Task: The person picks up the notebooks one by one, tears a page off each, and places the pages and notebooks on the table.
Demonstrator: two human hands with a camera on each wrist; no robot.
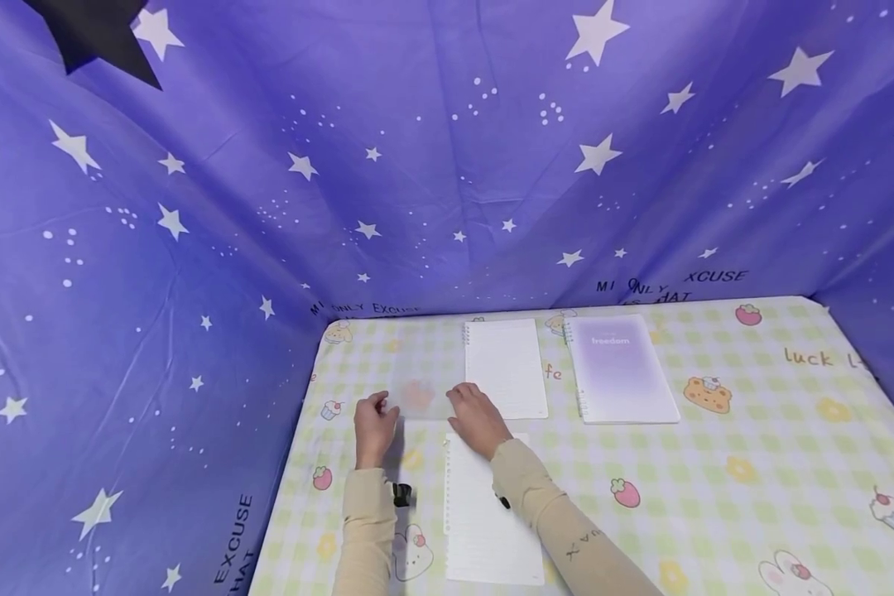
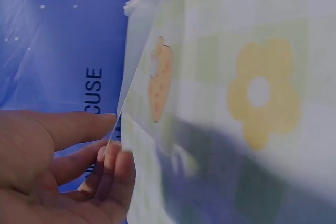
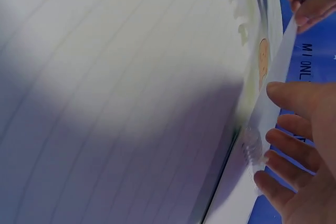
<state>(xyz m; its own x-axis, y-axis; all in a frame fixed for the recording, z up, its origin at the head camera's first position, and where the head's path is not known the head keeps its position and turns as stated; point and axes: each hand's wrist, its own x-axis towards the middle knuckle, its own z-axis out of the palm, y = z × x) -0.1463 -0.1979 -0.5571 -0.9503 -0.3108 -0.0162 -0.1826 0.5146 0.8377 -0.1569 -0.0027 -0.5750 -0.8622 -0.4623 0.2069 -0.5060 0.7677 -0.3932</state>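
Note:
A translucent cover sheet (image 1: pixel 425 360) is folded out to the left of a spiral notebook whose lined white page (image 1: pixel 507 372) faces up. My left hand (image 1: pixel 376 429) pinches the cover's near left edge between thumb and fingers, and in the left wrist view the sheet (image 2: pixel 137 72) rises off the cloth. At the cover's near right corner is my right hand (image 1: pixel 480 420), fingers spread and nearly straight beside the clear spiral rings (image 3: pixel 252 148). Whether its thumb touches the sheet cannot be told. Nearer the body lies a lined paper stack with a punched left edge (image 1: pixel 492 517), partly behind the right forearm.
A spiral notebook with a purple "freedom" cover (image 1: pixel 626 377) lies to the right. Everything rests on a green checked tablecloth (image 1: pixel 715 513) printed with cartoon figures. Blue star-patterned curtains (image 1: pixel 432 149) close off the back and sides.

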